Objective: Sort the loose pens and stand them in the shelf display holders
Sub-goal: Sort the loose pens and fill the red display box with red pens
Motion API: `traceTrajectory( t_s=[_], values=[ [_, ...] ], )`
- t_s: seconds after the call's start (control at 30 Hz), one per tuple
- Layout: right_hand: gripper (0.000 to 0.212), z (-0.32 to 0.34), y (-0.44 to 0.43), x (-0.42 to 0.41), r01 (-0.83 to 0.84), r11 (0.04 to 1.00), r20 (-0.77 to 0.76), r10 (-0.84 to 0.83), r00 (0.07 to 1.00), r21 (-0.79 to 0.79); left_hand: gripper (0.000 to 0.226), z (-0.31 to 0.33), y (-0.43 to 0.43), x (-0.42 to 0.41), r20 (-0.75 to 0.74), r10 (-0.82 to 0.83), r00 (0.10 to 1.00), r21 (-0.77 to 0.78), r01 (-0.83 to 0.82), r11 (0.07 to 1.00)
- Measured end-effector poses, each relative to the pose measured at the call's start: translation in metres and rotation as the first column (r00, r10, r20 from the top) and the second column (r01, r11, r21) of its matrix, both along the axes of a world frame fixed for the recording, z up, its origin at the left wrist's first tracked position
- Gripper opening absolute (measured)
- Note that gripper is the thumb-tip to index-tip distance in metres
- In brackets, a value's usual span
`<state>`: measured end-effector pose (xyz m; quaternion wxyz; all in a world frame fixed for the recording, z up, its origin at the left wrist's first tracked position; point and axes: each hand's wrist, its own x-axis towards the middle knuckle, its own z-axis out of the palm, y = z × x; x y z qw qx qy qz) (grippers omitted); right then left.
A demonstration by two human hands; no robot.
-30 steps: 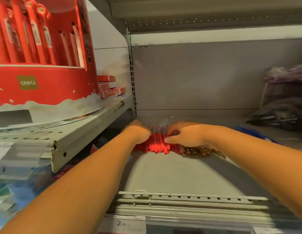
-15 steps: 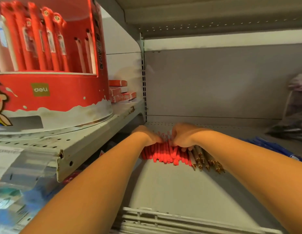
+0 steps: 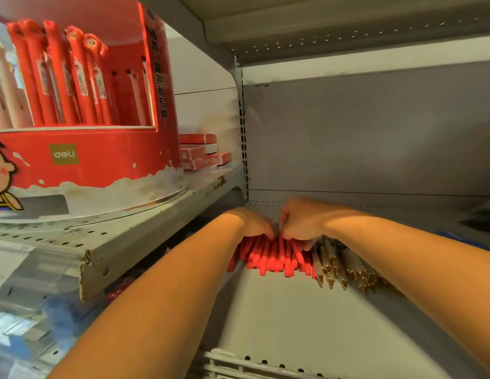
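Left hand: the left hand (image 3: 251,222) reaches deep into the lower shelf with the forearm stretched straight, knuckles up and fingers curled down, clutching the far ends of the red pens (image 3: 274,258).
Right hand: the right hand (image 3: 301,220) comes in from the right on a straight forearm. Its fingers are curled tight and dig into the same bunch, its knuckles almost touching the left hand.
Red pens: they lie flat in a tight row under both hands, with the near ends pointing toward the camera and fanning out below the fingers.
Clear pens: a bunch of clear pens (image 3: 337,266) with gold tips lies touching the red ones on the right, partly under the right wrist.
Shelf: the grey shelf (image 3: 279,321) in front of the pens runs to a white rail (image 3: 238,362) at its front edge.
Display holder: a round red display holder (image 3: 87,165) stands on the higher shelf (image 3: 129,233) to the left, well apart from the hands. Packaged pens (image 3: 55,75) stand upright in it.
Boxes: small red boxes (image 3: 202,154) are stacked just behind the holder.
Far right: something blue (image 3: 457,237) lies there, too blurred to tell what it is.
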<state>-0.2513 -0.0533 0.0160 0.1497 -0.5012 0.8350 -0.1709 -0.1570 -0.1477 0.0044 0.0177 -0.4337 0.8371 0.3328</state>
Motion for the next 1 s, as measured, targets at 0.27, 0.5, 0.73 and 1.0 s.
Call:
traceTrajectory(
  t_s=[0.27,0.5,0.73,1.0],
  values=[
    [0.031,-0.009,0.002,0.002,-0.084,0.996,-0.026,0.085,0.996,0.025,0.020,0.002,0.006,-0.002,0.164,-0.024,0.986,-0.142,0.048,0.989],
    [0.032,-0.009,0.006,0.001,-0.118,0.992,-0.063,0.121,0.991,0.039,0.019,0.003,0.005,-0.003,0.189,-0.053,0.981,-0.123,0.077,0.989],
    [0.039,-0.010,0.008,0.005,-0.132,0.991,-0.138,0.134,0.981,0.022,0.007,-0.004,-0.001,-0.003,0.111,0.027,0.993,-0.206,-0.004,0.979],
    [0.037,-0.011,0.016,0.011,-0.134,0.990,-0.212,0.140,0.967,0.041,0.015,-0.002,0.004,-0.005,0.231,-0.020,0.973,-0.257,0.081,0.963]
  ],
)
